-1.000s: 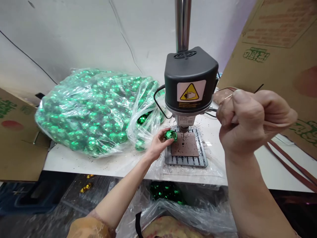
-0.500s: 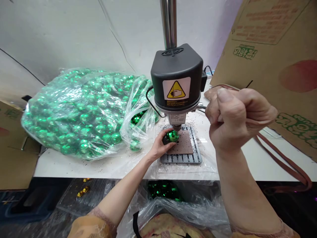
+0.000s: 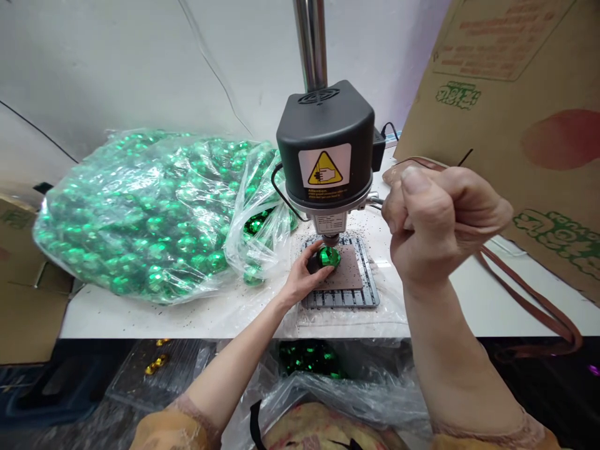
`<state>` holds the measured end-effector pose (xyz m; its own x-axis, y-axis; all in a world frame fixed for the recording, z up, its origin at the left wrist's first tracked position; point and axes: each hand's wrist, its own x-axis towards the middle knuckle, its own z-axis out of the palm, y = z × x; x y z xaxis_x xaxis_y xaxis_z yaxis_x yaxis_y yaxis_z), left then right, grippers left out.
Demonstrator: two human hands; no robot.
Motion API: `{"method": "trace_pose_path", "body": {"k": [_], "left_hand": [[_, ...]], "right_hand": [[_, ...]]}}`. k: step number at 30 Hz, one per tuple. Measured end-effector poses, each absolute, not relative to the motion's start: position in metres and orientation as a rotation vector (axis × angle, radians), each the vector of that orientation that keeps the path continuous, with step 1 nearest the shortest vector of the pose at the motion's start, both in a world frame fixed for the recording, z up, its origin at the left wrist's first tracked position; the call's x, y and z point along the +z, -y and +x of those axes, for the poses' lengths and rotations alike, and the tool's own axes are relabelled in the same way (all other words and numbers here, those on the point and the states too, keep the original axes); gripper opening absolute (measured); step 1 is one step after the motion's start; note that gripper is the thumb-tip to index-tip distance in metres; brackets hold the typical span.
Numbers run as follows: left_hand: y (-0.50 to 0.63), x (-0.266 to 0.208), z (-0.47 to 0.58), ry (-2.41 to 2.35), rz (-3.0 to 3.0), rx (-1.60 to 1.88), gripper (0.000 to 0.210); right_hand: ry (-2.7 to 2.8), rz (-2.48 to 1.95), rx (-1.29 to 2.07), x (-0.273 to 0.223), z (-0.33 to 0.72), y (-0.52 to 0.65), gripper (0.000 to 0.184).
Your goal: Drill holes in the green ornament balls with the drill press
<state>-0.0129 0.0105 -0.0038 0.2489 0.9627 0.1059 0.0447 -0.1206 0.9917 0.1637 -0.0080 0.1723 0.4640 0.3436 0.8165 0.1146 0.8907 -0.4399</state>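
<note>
A shiny green faceted ball [image 3: 330,256] rests on the brown pad [image 3: 349,278] over the drill press's slotted base. The thumb and fingers of my left hand [image 3: 307,272] are closed around its left side. Just above the ball sits the chuck [image 3: 332,239] of the black drill press [image 3: 325,134]; whether a bit touches the ball, I cannot tell. To the right of the machine, my right hand [image 3: 438,219] is raised in a fist around the drill press lever [image 3: 375,200], whose end is hidden inside my fingers.
A big clear plastic bag [image 3: 140,212] full of green balls fills the table's left side. Dark shavings lie around the base [image 3: 372,294]. Cardboard boxes [image 3: 506,137] stand at both sides, and a brown strap [image 3: 539,300] hangs at right. More green balls [image 3: 309,359] lie in plastic below the table edge.
My left hand has shifted the ball slightly right, more directly beneath the chuck. My right fist keeps about the same pose. The whole view has drifted a little.
</note>
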Motion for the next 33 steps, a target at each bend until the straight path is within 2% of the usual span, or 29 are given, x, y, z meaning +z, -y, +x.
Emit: {"method": "trace_pose_path", "body": {"k": [3,26,33], "left_hand": [[-0.012,-0.006,-0.01,-1.0,1.424,1.1,0.069],[-0.002,-0.003,0.005,-1.048,1.319,1.162,0.051],[-0.002,-0.003,0.009,-1.028,1.286,1.156,0.054]], "right_hand": [[1.093,-0.476,0.15,0.172,0.164,0.008,0.046],[1.096,-0.443,0.14,0.171,0.163,0.006,0.046],[1.066,-0.527,0.274,0.185,0.166,0.0,0.048]]}}
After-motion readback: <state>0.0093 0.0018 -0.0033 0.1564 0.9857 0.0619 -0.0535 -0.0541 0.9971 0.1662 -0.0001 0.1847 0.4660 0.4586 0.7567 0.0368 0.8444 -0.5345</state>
